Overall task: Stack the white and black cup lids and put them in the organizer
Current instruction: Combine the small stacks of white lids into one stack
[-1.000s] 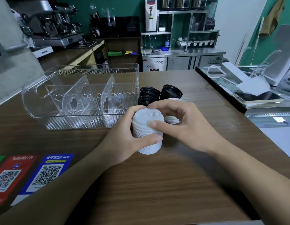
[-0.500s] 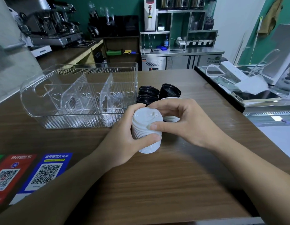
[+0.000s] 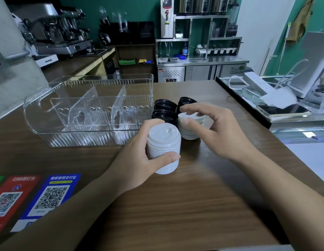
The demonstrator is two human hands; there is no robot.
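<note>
My left hand (image 3: pixel 139 160) grips a tall stack of white lids (image 3: pixel 163 145) that stands on the wooden counter. Just behind it sits a shorter stack of white lids (image 3: pixel 189 127). My right hand (image 3: pixel 215 129) hovers over that shorter stack with fingers spread and curved, thumb beside its top lid, holding nothing. Three stacks of black lids (image 3: pixel 165 110) stand behind the white ones, right beside the clear organizer (image 3: pixel 85 109). The organizer has two dividers, and I see no lids inside it.
Payment stickers with QR codes (image 3: pixel 50 196) lie flat on the counter at the front left. A raised glass ledge (image 3: pixel 248 98) with a power strip, cables and a phone runs along the right. A coffee machine (image 3: pixel 61 31) stands far back left.
My right hand has let go of the tall white stack and moved back and to the right, over the shorter white stack. My left hand still holds the tall stack.
</note>
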